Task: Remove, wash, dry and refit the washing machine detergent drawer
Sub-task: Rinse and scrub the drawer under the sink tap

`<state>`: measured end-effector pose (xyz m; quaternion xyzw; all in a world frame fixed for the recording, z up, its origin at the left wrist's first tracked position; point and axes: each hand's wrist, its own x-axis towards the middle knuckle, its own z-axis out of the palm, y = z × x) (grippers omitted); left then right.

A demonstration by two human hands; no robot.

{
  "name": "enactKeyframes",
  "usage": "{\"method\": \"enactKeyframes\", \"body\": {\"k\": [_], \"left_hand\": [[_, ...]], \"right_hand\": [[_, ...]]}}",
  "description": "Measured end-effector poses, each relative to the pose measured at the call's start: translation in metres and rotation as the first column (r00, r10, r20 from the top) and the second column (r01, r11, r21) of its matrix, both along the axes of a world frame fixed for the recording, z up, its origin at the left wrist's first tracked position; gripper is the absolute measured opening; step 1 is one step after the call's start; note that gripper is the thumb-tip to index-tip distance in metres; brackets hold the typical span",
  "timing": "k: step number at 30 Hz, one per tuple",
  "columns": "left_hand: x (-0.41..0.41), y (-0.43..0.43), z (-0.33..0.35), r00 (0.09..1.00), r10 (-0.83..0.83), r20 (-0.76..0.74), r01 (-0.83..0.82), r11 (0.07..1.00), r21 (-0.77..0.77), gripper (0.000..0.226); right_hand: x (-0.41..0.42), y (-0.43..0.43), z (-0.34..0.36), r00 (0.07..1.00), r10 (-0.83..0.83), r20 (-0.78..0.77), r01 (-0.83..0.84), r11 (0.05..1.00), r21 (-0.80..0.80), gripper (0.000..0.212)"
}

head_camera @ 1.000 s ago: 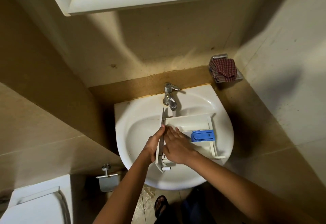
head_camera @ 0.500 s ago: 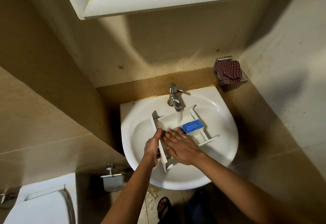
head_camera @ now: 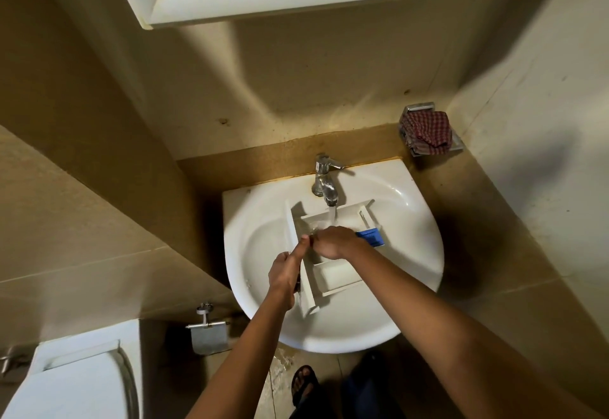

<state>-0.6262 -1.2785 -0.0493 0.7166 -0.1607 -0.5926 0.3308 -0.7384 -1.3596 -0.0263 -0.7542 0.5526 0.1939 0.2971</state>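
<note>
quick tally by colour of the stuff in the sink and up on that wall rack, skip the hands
white: 2, sink, detergent drawer
blue: 1, drawer insert
red checked: 1, cloth
chrome: 2, tap, wall rack
total: 6

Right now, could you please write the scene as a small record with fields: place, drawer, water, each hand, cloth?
place: white basin against a bathroom wall
drawer: white detergent drawer is held in the basin, with the blue insert at its right side
water: tap is running; the stream falls into the drawer
left hand: left hand grips the drawer's front panel
right hand: right hand is inside the drawer near the stream; how its fingers lie is unclear
cloth: red checked cloth lies on a wall holder, right of the tap
</note>
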Motion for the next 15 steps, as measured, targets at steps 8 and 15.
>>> {"method": "enactKeyframes", "body": {"k": [8, 15], "left_hand": [[0.007, 0.0, 0.007, 1.0, 0.005, 0.018, -0.005, 1.0, 0.011, 0.093], [0.003, -0.002, 0.009, 0.998, -0.025, 0.051, 0.024, 1.0, 0.014, 0.087]], "right_hand": [[-0.053, -0.012, -0.008, 0.985, -0.119, 0.121, 0.135, 0.982, -0.134, 0.036], [-0.012, -0.021, -0.014, 0.965, -0.113, 0.237, 0.074, 0.983, 0.166, 0.022]]}}
